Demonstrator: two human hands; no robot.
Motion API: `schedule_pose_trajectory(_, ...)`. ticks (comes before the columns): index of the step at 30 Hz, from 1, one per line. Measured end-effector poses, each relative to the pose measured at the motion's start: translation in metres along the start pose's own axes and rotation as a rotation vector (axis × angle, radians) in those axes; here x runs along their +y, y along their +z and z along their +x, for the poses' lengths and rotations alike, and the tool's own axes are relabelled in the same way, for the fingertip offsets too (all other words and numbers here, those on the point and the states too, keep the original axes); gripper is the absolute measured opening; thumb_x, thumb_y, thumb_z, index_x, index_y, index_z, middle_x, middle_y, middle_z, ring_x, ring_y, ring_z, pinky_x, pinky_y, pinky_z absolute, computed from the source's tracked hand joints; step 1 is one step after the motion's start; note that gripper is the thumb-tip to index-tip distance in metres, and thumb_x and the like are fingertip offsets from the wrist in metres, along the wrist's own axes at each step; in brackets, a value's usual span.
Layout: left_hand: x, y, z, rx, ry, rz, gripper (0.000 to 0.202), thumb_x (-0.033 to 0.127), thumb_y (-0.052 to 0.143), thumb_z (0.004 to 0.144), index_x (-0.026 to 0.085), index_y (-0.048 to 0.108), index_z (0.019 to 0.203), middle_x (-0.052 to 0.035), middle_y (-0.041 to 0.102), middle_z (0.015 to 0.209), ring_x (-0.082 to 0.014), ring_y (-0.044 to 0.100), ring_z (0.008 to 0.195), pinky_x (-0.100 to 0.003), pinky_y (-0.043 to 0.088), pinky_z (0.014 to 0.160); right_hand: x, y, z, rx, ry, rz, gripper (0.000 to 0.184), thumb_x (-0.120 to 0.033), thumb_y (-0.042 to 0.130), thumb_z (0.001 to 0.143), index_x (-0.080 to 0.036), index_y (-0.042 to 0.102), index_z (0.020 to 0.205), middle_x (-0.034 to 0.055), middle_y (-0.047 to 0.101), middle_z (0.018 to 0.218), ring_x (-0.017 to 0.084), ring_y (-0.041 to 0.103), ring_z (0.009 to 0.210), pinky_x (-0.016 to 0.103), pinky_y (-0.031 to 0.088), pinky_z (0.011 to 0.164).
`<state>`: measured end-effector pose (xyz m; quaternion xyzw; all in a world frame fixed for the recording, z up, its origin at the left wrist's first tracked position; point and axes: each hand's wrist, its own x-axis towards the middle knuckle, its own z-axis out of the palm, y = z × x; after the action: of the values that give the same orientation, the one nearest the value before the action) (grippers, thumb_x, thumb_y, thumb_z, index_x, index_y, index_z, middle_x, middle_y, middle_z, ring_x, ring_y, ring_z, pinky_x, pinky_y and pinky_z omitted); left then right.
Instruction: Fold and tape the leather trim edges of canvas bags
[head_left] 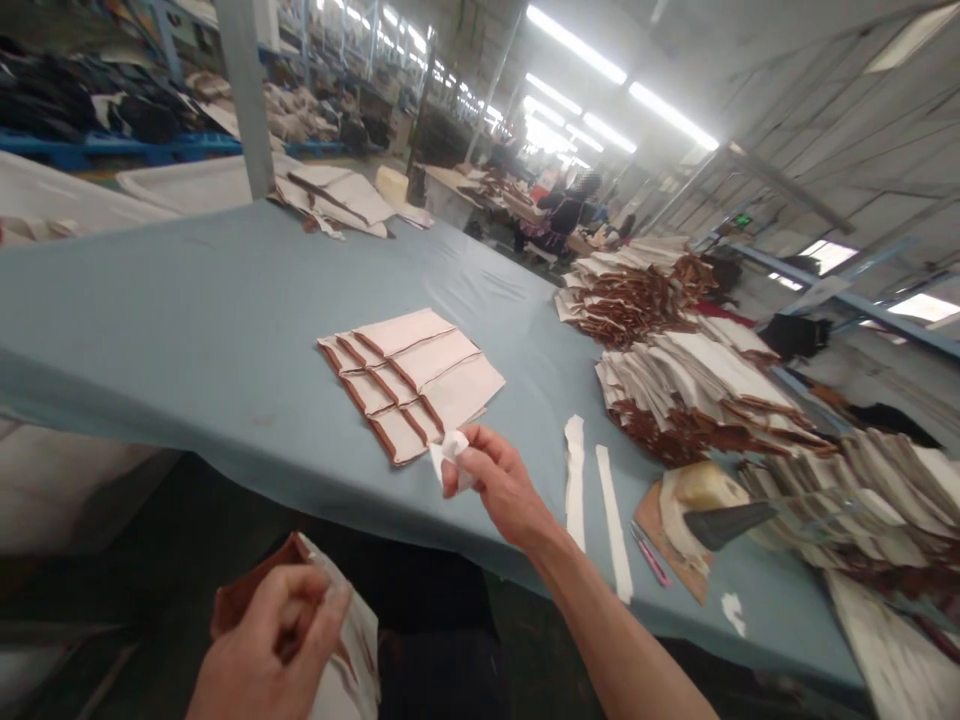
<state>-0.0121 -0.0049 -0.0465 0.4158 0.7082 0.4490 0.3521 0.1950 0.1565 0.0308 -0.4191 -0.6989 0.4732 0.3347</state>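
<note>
My left hand [270, 635] is closed on a white panel with brown folded edges [349, 625], held low in front of the table edge; part of it is hidden behind my fingers. Over the near edge of the table, my right hand [499, 475] pinches a small crumpled piece of white material [451, 455], perhaps cloth or paper. Just beyond it several cream panels with brown edges [420, 370] lie overlapped in rows on the blue-grey table cover [247, 290].
White strips [574, 470], a pink cutter [651, 555] and a yellowish block [705, 487] lie to the right. Tall stacks of panels [697, 385] line the right side. Larger pieces [337, 195] rest at the far end, near a metal post [247, 100]. A person [559, 220] sits far back.
</note>
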Motion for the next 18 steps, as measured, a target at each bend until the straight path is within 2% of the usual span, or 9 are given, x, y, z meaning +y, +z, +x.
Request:
schedule_pose_trajectory(2,0.019,-0.002,0.003,-0.124,-0.023,-0.132,0.050,0.069,0.080,0.077,0.025,0.077,0.101,0.0022,0.070,0.061,-0.0203,0.066,0.051,-0.025,0.052,0.052,-0.011,0.010,-0.033,-0.029,0.061,0.165,0.031,-0.052,0.054,0.102,-0.022,0.059,0.098,0.0041,0.077,0.085,0.016,0.069,0.069,0.030,0.059,0.071)
schedule_pose_trajectory(3,0.030,-0.001,0.003,-0.152,-0.033,-0.196,0.054,0.070,0.078,0.078,0.023,0.078,0.104,0.0026,0.068,0.058,-0.0190,0.061,0.047,-0.024,0.048,0.048,-0.016,0.014,-0.047,-0.041,0.087,0.250,0.033,-0.054,0.060,0.100,-0.022,0.062,0.098,0.0065,0.079,0.096,0.017,0.072,0.079,0.031,0.060,0.078)
schedule_pose_trajectory(4,0.041,0.000,0.001,-0.230,-0.052,-0.236,0.057,0.070,0.078,0.081,0.021,0.077,0.111,0.0030,0.066,0.057,-0.0181,0.059,0.047,-0.024,0.046,0.047,-0.021,0.017,-0.060,-0.053,0.106,0.326,0.034,-0.055,0.067,0.097,-0.021,0.064,0.097,0.0088,0.080,0.110,0.019,0.074,0.092,0.033,0.060,0.087)
schedule_pose_trajectory(7,0.070,0.008,-0.007,-0.457,-0.086,-0.285,0.061,0.064,0.079,0.082,0.019,0.076,0.123,0.0027,0.066,0.059,-0.0169,0.057,0.050,-0.022,0.043,0.050,-0.034,0.020,-0.090,-0.073,0.109,0.419,0.034,-0.053,0.076,0.094,-0.021,0.066,0.092,0.0118,0.072,0.141,0.025,0.067,0.130,0.040,0.050,0.113)
schedule_pose_trajectory(9,0.084,0.012,-0.015,-0.531,-0.083,-0.286,0.054,0.060,0.081,0.078,0.017,0.080,0.111,0.0028,0.062,0.059,-0.0149,0.051,0.050,-0.022,0.039,0.049,-0.040,0.018,-0.102,-0.074,0.091,0.414,0.033,-0.052,0.075,0.095,-0.021,0.066,0.088,0.0123,0.071,0.143,0.027,0.063,0.138,0.043,0.045,0.120)
schedule_pose_trajectory(11,0.094,0.015,-0.021,-0.538,-0.073,-0.269,0.043,0.056,0.081,0.076,0.017,0.081,0.096,0.0024,0.061,0.059,-0.0136,0.048,0.050,-0.022,0.037,0.049,-0.044,0.016,-0.111,-0.082,0.066,0.442,0.033,-0.052,0.074,0.096,-0.021,0.066,0.088,0.0119,0.072,0.142,0.028,0.063,0.138,0.046,0.043,0.121)
schedule_pose_trajectory(14,0.103,0.017,-0.028,-0.522,-0.043,-0.228,0.033,0.051,0.077,0.079,0.018,0.076,0.084,0.0002,0.064,0.065,-0.0144,0.052,0.055,-0.021,0.039,0.050,-0.042,0.015,-0.120,-0.104,0.053,0.541,0.033,-0.053,0.075,0.094,-0.021,0.067,0.088,0.0106,0.074,0.139,0.028,0.063,0.139,0.046,0.045,0.120)
schedule_pose_trajectory(18,0.106,0.021,-0.037,-0.532,-0.020,-0.191,0.036,0.052,0.078,0.078,0.018,0.070,0.071,0.0000,0.062,0.060,-0.0137,0.051,0.051,-0.021,0.040,0.049,-0.029,0.019,-0.124,-0.119,0.135,0.708,0.033,-0.053,0.076,0.091,-0.020,0.072,0.094,0.0109,0.076,0.138,0.028,0.068,0.130,0.044,0.051,0.113)
